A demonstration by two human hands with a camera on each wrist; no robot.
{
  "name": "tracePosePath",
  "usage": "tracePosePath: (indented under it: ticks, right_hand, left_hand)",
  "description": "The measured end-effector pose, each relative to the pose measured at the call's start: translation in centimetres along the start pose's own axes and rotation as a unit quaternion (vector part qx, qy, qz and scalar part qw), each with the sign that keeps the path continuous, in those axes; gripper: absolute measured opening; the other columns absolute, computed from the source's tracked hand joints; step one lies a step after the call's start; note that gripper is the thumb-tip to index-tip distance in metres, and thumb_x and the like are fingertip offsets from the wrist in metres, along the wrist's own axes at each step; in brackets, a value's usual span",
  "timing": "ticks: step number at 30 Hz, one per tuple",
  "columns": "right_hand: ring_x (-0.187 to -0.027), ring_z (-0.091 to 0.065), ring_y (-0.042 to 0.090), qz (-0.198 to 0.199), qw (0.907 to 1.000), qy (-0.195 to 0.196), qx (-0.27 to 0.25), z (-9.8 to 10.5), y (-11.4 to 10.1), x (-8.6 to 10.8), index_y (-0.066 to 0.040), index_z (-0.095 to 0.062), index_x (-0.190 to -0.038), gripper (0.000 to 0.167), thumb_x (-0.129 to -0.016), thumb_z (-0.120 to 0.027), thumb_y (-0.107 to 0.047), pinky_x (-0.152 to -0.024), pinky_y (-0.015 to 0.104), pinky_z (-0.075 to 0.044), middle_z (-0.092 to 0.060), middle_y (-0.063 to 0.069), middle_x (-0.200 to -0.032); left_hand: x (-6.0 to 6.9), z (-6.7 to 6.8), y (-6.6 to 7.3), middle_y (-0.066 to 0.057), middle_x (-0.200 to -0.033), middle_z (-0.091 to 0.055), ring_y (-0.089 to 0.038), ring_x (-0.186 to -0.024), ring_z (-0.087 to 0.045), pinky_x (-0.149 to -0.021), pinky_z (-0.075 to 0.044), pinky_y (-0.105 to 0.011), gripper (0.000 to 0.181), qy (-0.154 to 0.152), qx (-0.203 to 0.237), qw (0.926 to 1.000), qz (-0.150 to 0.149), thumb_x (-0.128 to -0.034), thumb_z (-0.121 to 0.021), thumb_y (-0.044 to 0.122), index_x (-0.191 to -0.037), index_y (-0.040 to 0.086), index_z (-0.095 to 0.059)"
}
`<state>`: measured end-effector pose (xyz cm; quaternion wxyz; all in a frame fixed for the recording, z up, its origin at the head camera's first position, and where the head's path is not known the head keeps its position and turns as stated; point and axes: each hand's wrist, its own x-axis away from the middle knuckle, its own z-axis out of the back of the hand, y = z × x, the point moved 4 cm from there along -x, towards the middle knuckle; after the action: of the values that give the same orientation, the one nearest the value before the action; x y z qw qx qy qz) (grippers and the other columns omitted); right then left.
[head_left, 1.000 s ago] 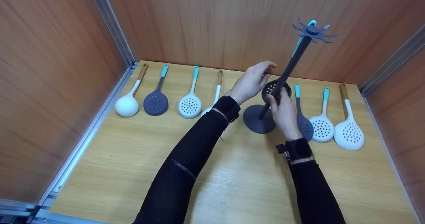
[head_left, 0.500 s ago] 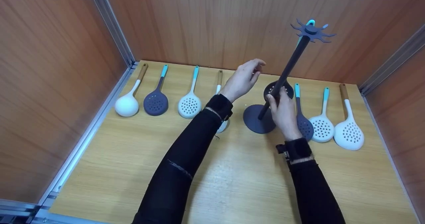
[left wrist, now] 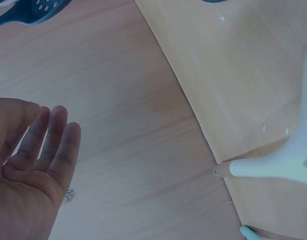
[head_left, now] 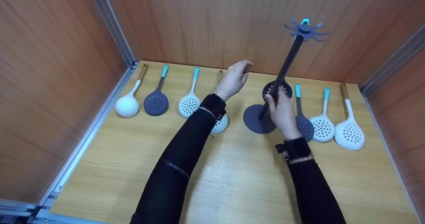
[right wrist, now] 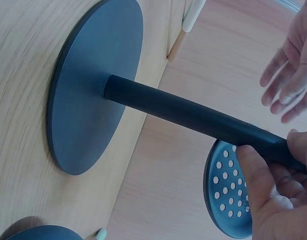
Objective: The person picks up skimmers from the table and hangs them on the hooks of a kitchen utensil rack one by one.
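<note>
My right hand [head_left: 284, 112] grips the pole of a dark utensil stand [head_left: 290, 59], low down near its round base. From the hooked crown at the top hangs a dark skimmer [right wrist: 228, 192] with a turquoise handle, behind the pole. My left hand [head_left: 233, 80] is in the air left of the stand, its fingers loosely bent and holding nothing, as the left wrist view shows. Below the left hand and wrist lies a white skimmer [head_left: 220, 124] with a wooden handle, partly hidden by them.
On the table's left lie a white ladle [head_left: 127, 105], a dark skimmer [head_left: 156, 103] and a white skimmer [head_left: 189, 105]. To the stand's right are a dark skimmer [head_left: 304, 127] and two white ones, the outer [head_left: 349, 134] wooden-handled. Wood-grain panels [head_left: 199, 25] enclose the table.
My left hand has drawn away from the stand toward the left, over the wooden-handled skimmer. The stand's top has shifted slightly left, while my right hand keeps its grip on the pole.
</note>
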<state>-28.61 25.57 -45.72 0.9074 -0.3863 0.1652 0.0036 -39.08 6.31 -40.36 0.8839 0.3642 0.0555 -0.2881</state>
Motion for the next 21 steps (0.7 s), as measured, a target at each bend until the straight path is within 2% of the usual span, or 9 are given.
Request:
tracePosePath:
  ticks: [11, 21]
  right_hand:
    - [-0.134, -0.078, 0.047, -0.018, 0.9997, -0.016, -0.001, 0.0, -0.2, 0.0, 0.003, -0.058, -0.152, 0.037, -0.125, -0.059, -0.022, -0.116, 0.064, -0.066, -0.076, 0.03, -0.142]
    - [-0.135, -0.078, 0.048, -0.023, 0.9996, -0.016, -0.004, -0.2, -0.3, 0.0, 0.003, -0.057, -0.156, 0.041, -0.125, -0.058, -0.024, -0.116, 0.063, -0.066, -0.075, 0.03, -0.143]
  left_hand:
    - [1.1, 0.6, -1.9, -0.018, -0.15, -0.072, -0.032, -0.138, -0.076, -0.119, -0.064, -0.038, 0.039, -0.027, -0.034, 0.997, 0.063, -0.1192, -0.065, 0.005, -0.158, 0.003, -0.064]
    - [2.2, 1.4, -3.3, -0.019, -0.156, -0.071, -0.034, -0.144, -0.071, -0.119, -0.063, -0.045, 0.04, -0.038, -0.06, 0.9905, 0.117, -0.1202, -0.066, 0.013, -0.159, 0.003, -0.063]
